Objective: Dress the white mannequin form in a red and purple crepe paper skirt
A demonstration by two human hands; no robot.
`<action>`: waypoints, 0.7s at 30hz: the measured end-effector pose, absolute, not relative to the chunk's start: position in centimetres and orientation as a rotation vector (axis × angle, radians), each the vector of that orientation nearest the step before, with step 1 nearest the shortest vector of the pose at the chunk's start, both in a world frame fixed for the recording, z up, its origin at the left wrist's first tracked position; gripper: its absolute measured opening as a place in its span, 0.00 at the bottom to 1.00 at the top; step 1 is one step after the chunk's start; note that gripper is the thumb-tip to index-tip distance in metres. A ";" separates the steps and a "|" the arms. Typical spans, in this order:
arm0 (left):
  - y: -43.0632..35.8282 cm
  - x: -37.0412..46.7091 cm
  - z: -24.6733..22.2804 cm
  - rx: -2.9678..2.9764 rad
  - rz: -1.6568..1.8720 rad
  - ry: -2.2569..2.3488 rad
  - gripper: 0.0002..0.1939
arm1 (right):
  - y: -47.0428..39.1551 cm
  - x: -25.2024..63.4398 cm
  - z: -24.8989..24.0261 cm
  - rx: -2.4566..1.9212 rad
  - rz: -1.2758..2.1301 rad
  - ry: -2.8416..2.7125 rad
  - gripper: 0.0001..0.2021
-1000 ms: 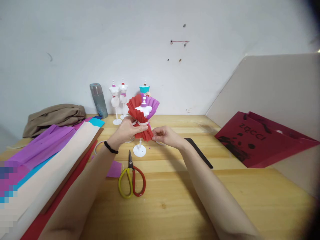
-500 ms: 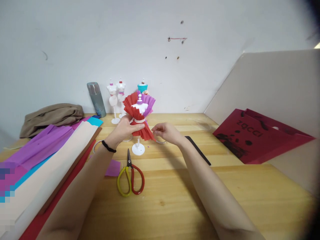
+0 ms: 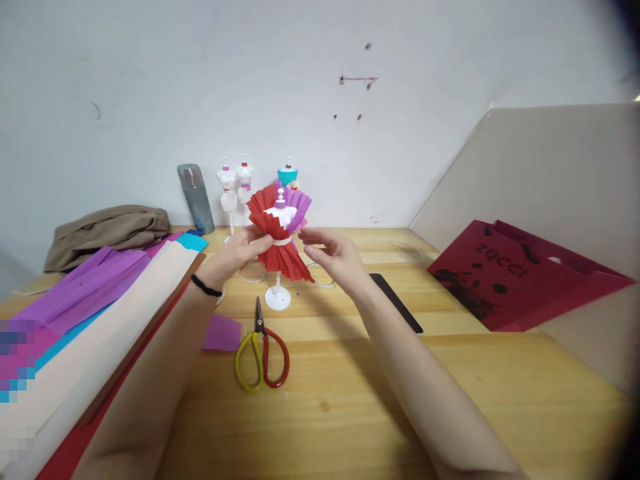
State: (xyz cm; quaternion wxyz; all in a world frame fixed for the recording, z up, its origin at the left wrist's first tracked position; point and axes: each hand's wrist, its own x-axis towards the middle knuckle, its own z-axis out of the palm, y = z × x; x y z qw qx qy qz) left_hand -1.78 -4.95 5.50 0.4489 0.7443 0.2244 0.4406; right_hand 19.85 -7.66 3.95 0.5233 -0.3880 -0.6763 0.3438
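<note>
Small mannequin (image 3: pixel 281 217) in pleated red paper dress (image 3: pixel 283 257) upright on wooden table (image 3: pixel 350 387), between hands. Left hand (image 3: pixel 235 253) at 9 o'clock, fingertips pinching waist. Right hand (image 3: pixel 333 257) at 3 o'clock, fingers loosely spread, holding nothing, just beside skirt.

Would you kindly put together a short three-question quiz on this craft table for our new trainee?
1. True or false: the scissors lie on the table nearer the person than the mannequin stand.
2. Which hand touches the red pleated paper at the mannequin's waist? A) left hand B) right hand C) neither
3. Fill in: the grey flask stands upright at the back, against the ____.

Key:
1. True.
2. A; the right hand is open beside the paper, and I cannot tell whether it touches.
3. Wall.
</note>
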 end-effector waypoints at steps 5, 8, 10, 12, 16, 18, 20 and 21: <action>-4.3 -3.3 6.0 1.785 1.160 0.665 0.19 | -7.5 18.2 3.4 -0.831 0.806 -1.646 0.31; -4.2 -3.2 6.0 1.793 1.144 0.755 0.16 | -7.6 17.2 3.4 -0.791 0.852 -1.668 0.30; -4.2 -2.7 5.9 1.784 1.167 0.800 0.15 | -7.8 16.7 3.5 -0.764 0.913 -1.658 0.29; -4.4 -2.1 5.9 1.791 1.194 0.839 0.14 | -8.0 16.5 3.5 -0.746 0.962 -1.631 0.28; -5.1 -1.3 6.2 1.920 1.250 0.873 0.11 | -7.8 16.4 3.4 -0.766 0.951 -1.575 0.26; -5.4 -1.2 6.5 2.027 1.278 0.889 0.09 | -7.6 16.4 3.2 -0.776 0.925 -1.552 0.25; -5.4 -1.3 6.5 2.151 1.281 0.922 0.09 | -7.4 16.4 3.2 -0.775 0.899 -1.536 0.24; -5.4 -1.4 6.5 2.217 1.277 0.941 0.09 | -7.3 16.4 3.2 -0.772 0.889 -1.528 0.24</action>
